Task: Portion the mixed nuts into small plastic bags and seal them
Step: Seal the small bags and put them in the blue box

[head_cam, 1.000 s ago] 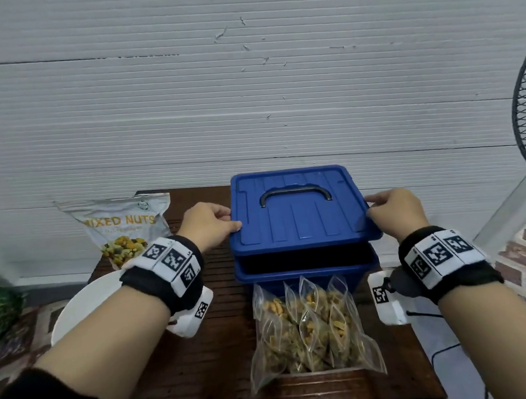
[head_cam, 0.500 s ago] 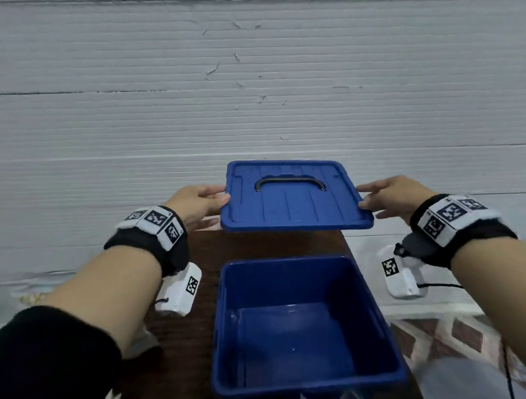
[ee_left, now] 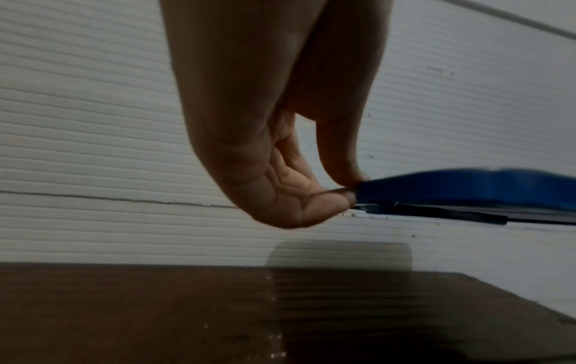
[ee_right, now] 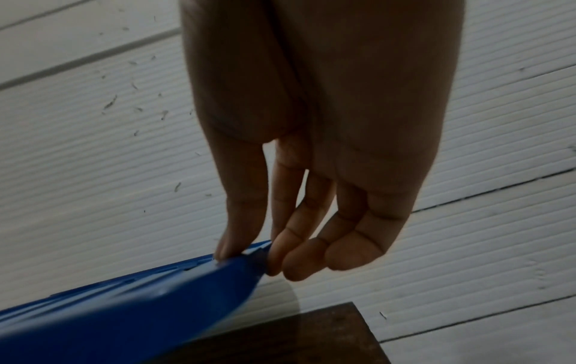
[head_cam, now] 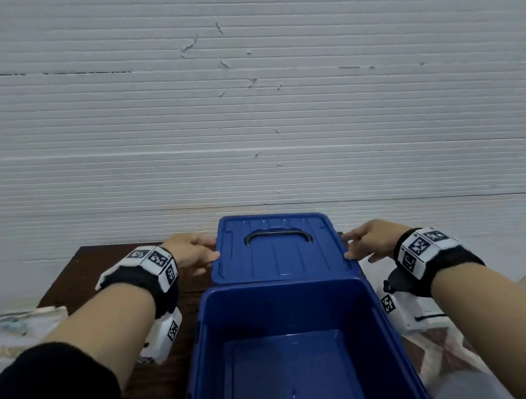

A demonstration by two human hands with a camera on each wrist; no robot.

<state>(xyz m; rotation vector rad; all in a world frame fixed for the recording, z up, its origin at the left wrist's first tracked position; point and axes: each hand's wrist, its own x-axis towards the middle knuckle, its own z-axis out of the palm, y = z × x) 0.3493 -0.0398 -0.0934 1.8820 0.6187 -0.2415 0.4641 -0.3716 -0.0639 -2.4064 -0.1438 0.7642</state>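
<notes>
A blue plastic lid (head_cam: 279,248) with a dark handle hangs above the far end of the brown table (head_cam: 68,275), behind the open blue box (head_cam: 292,347). My left hand (head_cam: 197,256) pinches the lid's left edge (ee_left: 405,189) between thumb and fingers. My right hand (head_cam: 364,242) pinches the lid's right edge (ee_right: 174,290) the same way. The box is empty inside. The filled small bags are out of view. Part of the mixed nuts pouch (head_cam: 19,334) shows at the left edge, blurred.
A white ribbed wall (head_cam: 250,122) stands right behind the table. The table's far right corner (ee_right: 343,327) lies under my right hand. Patterned floor (head_cam: 446,351) shows to the right of the box.
I lifted the lid off the blue box with both hands and carried it away towards the wall; it now sits lower, behind the box. The view tilted, so the bags dropped out of sight.
</notes>
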